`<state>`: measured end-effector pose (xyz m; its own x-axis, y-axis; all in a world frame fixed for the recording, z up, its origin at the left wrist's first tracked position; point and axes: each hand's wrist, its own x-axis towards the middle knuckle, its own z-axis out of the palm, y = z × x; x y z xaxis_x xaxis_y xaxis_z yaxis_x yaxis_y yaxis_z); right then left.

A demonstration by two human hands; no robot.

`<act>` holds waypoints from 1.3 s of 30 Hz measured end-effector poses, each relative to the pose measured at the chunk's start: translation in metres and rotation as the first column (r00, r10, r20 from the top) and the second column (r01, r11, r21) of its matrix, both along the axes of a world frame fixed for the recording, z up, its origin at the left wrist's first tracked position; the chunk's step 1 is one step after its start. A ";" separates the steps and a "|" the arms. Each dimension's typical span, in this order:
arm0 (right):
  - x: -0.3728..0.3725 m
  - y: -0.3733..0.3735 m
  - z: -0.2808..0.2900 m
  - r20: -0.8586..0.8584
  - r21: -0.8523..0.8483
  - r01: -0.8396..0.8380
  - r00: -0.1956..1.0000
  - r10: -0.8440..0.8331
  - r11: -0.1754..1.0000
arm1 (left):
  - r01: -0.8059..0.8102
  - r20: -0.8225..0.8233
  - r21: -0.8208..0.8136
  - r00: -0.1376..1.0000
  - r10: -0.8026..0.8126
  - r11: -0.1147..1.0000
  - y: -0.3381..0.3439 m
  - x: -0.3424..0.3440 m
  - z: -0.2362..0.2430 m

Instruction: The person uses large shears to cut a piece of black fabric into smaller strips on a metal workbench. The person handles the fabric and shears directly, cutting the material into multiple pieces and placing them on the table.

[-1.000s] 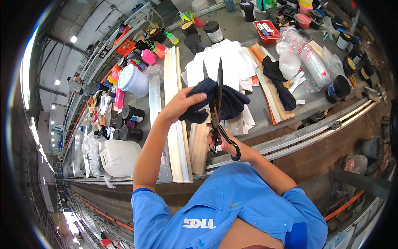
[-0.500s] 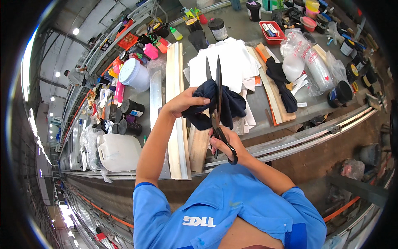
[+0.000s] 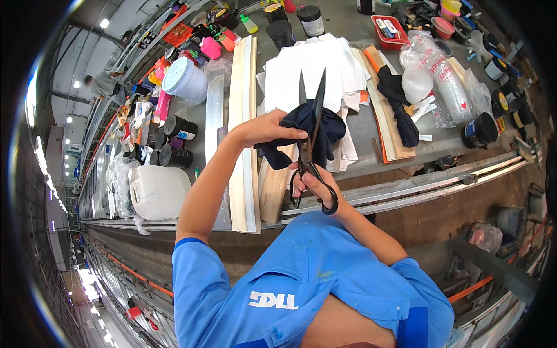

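Red basket (image 3: 392, 44) is holding small boxes (image 3: 387, 26); white jug (image 3: 161, 194) is standing at left, contents not discernible. Above the table (image 3: 364, 136), the left hand (image 3: 266, 129) is gripping dark cloth (image 3: 297, 120); the right hand (image 3: 315, 184) is clasping black scissors (image 3: 304, 155), whose blades (image 3: 319, 94) are spreading wider than half a second ago.

ahead: parted scissor blades (image 3: 318, 98) | left: long boards (image 3: 242, 174) | narrow passage: between white sheets (image 3: 339, 72) and orange-edged planks (image 3: 389, 124)

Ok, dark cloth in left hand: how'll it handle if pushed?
Likely floppy: the cloth bunches in loose folds. Probably light: the left hand holds it by one side. May snag: a blade of the scissors lies across it.
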<state>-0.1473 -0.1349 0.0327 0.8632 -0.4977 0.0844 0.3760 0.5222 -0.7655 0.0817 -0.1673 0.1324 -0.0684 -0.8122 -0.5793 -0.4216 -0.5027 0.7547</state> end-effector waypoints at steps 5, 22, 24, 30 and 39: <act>0.003 -0.008 0.006 -0.227 -0.087 0.081 0.969 -0.099 0.993 | -0.102 -0.140 -0.085 0.986 0.089 0.991 0.005 -0.001 0.000; -0.087 -0.022 -0.060 -0.458 -0.307 0.397 0.735 -0.500 0.865 | 0.250 0.636 -0.374 0.770 0.050 0.893 0.066 0.079 -0.020; -0.093 -0.019 -0.061 -0.463 -0.330 0.405 0.718 -0.520 0.853 | 0.168 0.620 -0.450 0.766 0.170 0.877 0.071 0.082 -0.023; -0.088 -0.022 -0.054 -0.524 -0.420 0.330 0.672 -0.523 0.845 | -0.073 0.613 -0.451 0.699 0.369 0.889 0.075 0.052 0.004; -0.062 -0.049 -0.046 -0.466 -0.490 0.295 0.707 -0.532 0.821 | -0.352 0.248 -0.664 0.729 0.638 0.660 0.118 0.085 0.015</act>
